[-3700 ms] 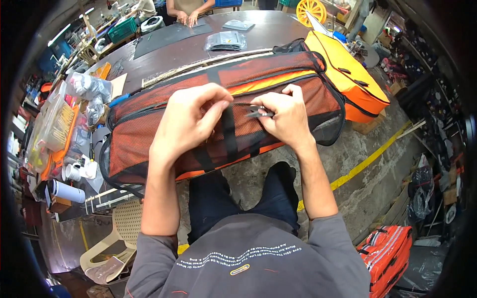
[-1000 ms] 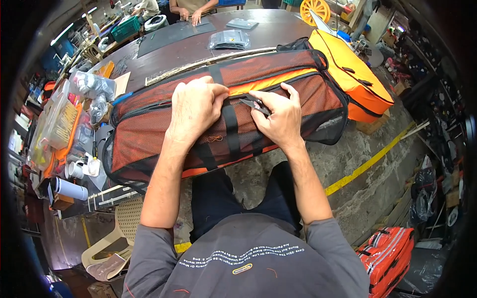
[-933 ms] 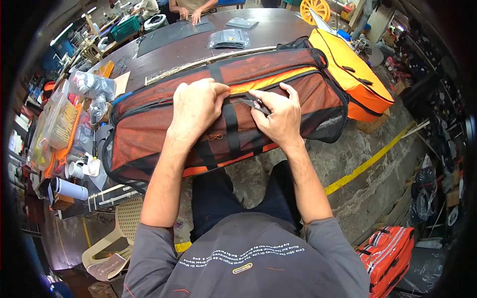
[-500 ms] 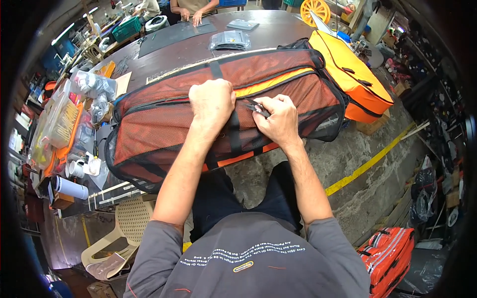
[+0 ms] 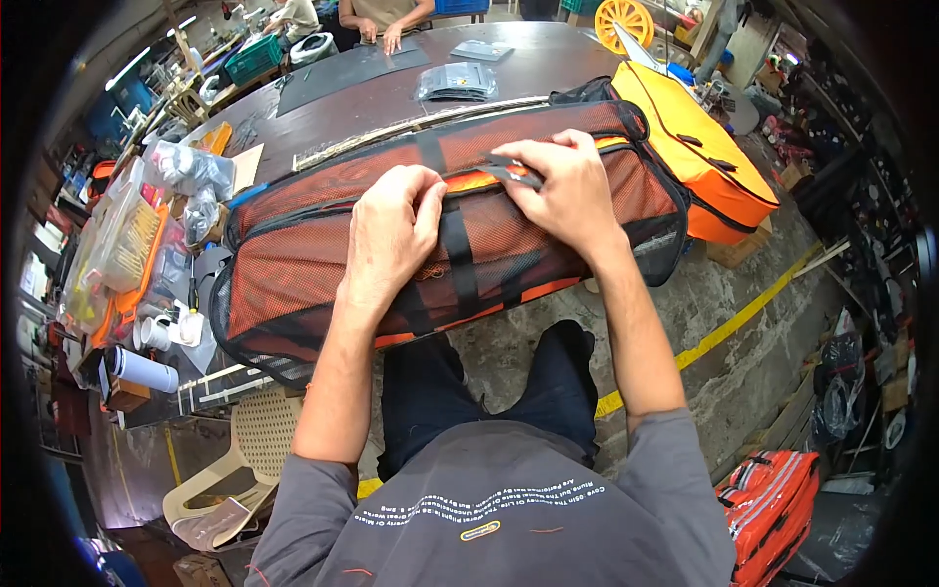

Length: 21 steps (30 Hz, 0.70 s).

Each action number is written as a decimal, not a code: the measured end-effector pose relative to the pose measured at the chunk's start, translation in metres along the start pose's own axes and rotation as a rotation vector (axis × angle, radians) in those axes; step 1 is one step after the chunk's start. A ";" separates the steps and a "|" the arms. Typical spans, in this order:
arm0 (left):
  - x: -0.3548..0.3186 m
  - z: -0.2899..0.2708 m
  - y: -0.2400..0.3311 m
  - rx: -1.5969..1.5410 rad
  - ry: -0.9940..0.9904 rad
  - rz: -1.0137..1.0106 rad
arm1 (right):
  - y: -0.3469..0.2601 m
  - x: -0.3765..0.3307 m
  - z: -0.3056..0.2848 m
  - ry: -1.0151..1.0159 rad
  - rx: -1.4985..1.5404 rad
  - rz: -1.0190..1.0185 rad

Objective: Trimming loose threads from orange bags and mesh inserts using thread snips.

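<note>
A long black mesh bag (image 5: 313, 245) with orange-red showing through lies across the table, its lengthwise zipper seam parted over a yellow-orange strip (image 5: 469, 183). My left hand (image 5: 391, 230) is closed in a pinch at the seam's edge, left of the strip; whatever lies between its fingertips is hidden. Farther right over the same seam, my right hand (image 5: 572, 191) grips small dark thread snips (image 5: 514, 172), partly covered by the fingers and pointing left. A black webbing strap (image 5: 457, 249) crosses the bag between my hands.
An orange-yellow bag (image 5: 690, 147) adjoins the mesh bag's right end. Plastic-wrapped packs (image 5: 457, 82) lie on the far table, where another person's hands (image 5: 391, 37) work on a dark sheet. Left are clear bins (image 5: 127, 235), mugs and a white cylinder (image 5: 145, 370); a beige chair (image 5: 259, 440) stands below.
My left hand has turned from a fist into a pinch lower on the seam. My right hand has risen slightly with the snips, fingers more extended. The view has shifted a little.
</note>
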<state>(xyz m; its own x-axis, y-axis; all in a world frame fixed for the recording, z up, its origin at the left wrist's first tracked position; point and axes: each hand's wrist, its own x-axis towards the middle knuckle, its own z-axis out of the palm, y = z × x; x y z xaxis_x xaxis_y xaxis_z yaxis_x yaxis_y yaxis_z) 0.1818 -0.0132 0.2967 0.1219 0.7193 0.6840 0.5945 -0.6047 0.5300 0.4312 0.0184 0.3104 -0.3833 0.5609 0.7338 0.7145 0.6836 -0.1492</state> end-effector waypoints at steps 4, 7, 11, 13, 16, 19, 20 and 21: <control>-0.001 0.007 0.002 0.167 -0.001 -0.009 | 0.025 0.034 0.013 -0.240 0.035 -0.099; -0.002 0.013 0.001 0.229 0.012 -0.023 | 0.027 0.048 0.015 -0.359 0.157 0.056; 0.000 0.018 0.010 0.277 0.083 -0.007 | 0.033 0.064 0.007 -0.434 0.276 0.100; 0.004 0.022 0.015 0.312 0.148 0.009 | 0.034 0.065 0.005 -0.454 0.506 0.203; 0.009 0.030 0.018 0.384 0.216 0.025 | 0.034 0.071 0.002 -0.485 0.491 0.178; 0.009 0.037 0.014 0.382 0.265 0.049 | 0.033 0.072 0.003 -0.506 0.517 0.207; 0.009 0.038 0.014 0.382 0.271 0.039 | 0.033 0.072 0.003 -0.510 0.516 0.216; 0.007 0.039 0.014 0.383 0.270 0.039 | 0.033 0.071 0.003 -0.509 0.518 0.217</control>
<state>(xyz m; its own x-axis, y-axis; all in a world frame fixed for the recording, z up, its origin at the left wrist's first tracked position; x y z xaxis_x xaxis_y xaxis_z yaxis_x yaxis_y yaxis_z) 0.2219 -0.0026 0.2894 -0.0308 0.5534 0.8323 0.8505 -0.4230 0.3127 0.4260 0.0825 0.3556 -0.5779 0.7686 0.2745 0.4867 0.5945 -0.6401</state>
